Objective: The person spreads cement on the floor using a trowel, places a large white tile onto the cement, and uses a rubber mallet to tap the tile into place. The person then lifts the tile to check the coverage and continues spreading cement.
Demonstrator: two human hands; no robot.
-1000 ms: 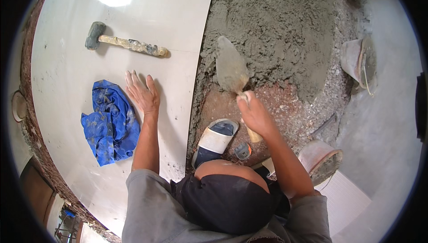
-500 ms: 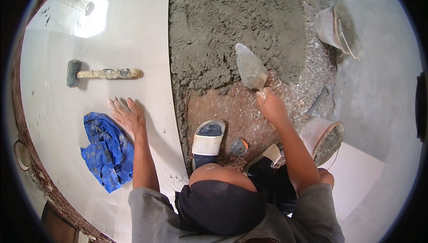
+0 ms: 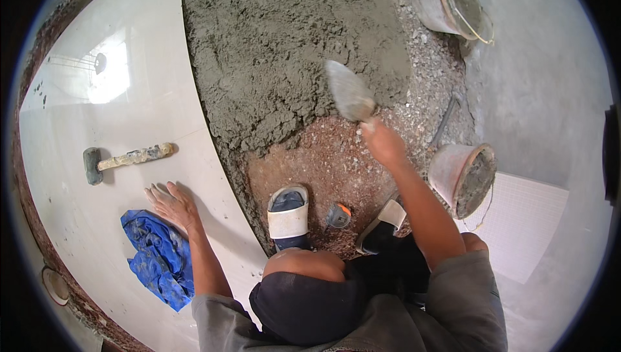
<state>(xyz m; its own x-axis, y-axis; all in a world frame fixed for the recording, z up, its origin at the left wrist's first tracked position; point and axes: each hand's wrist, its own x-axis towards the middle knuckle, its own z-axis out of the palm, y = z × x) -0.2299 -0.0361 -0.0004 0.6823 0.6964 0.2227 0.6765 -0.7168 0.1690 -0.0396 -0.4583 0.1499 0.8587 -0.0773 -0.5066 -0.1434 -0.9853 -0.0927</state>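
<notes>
Beside blue cloth (image 3: pixel 158 258), left hand (image 3: pixel 174 207) spread; right hand (image 3: pixel 385 146) gripping trowel (image 3: pixel 349 91); 2 buckets (image 3: pixel 445 170) rightward.

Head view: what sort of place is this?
Probably a building site or room under renovation: rough grey mortar beside a pale floor slab, and a trowel in the right hand.

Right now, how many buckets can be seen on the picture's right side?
2. The upper bucket is near the top edge, right of the grey mortar; the lower bucket is below and right of the right hand. No others show there.
</notes>
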